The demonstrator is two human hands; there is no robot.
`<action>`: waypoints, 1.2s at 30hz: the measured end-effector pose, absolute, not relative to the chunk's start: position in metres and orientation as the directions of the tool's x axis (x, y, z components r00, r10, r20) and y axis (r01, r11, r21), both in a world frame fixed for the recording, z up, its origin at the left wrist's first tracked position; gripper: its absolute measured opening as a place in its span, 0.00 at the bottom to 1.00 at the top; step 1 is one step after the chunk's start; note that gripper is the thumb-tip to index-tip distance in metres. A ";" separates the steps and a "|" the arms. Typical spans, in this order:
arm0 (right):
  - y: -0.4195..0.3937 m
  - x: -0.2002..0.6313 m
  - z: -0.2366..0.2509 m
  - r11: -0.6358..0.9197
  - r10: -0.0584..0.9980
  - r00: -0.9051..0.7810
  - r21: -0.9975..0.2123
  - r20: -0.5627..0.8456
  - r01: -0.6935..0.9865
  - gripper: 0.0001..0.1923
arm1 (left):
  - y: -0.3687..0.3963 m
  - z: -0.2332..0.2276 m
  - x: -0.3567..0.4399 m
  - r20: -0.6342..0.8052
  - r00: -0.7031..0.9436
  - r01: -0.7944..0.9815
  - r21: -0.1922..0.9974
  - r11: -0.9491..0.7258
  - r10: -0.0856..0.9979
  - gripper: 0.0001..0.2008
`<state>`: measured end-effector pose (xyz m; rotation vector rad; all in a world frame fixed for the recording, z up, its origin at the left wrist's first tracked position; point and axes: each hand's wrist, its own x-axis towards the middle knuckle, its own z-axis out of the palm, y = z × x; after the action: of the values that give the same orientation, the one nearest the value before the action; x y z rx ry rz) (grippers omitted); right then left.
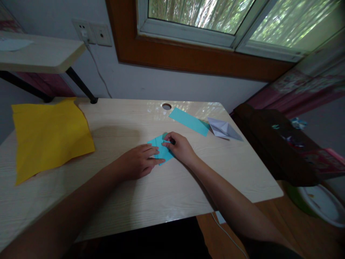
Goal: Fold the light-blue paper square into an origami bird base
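A small piece of folded blue paper [161, 150] lies on the desk between my hands, with crease lines across it. My left hand [140, 160] rests flat over its left side, fingers stretched out and pressing on it. At the upper right part of the paper, my right hand [179, 145] has thumb and forefinger pinched together on a flap. Beyond my right hand lie a blue paper strip [190, 121] and a white folded paper shape [223, 127].
A large yellow sheet [52, 135] with curled edges lies on the left of the desk [167, 201]. A round cable hole [166, 106] is near the back edge. A raised shelf [45, 54] stands at the back left. The window [194, 21] is behind.
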<state>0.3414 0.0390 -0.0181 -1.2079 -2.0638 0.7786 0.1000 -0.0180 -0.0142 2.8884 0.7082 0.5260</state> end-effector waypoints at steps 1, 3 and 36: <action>0.039 0.341 -0.018 0.411 0.895 -0.393 -0.734 0.212 0.540 0.05 | -0.018 -0.014 0.100 0.303 0.829 0.427 0.199 -0.882 0.470 0.22; 0.039 0.341 -0.017 0.417 0.893 -0.397 -0.722 0.212 0.553 0.04 | -0.018 -0.014 0.100 0.300 0.832 0.425 0.196 -0.884 0.467 0.22; 0.044 0.346 -0.021 0.476 0.878 -0.350 -0.663 0.326 0.578 0.06 | -0.020 -0.022 0.102 0.321 0.788 0.489 0.195 -0.850 0.526 0.19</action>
<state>0.3463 0.0438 -0.0214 -1.2005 -2.0617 0.5825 0.1018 -0.0197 -0.0220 2.8739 0.8182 0.5614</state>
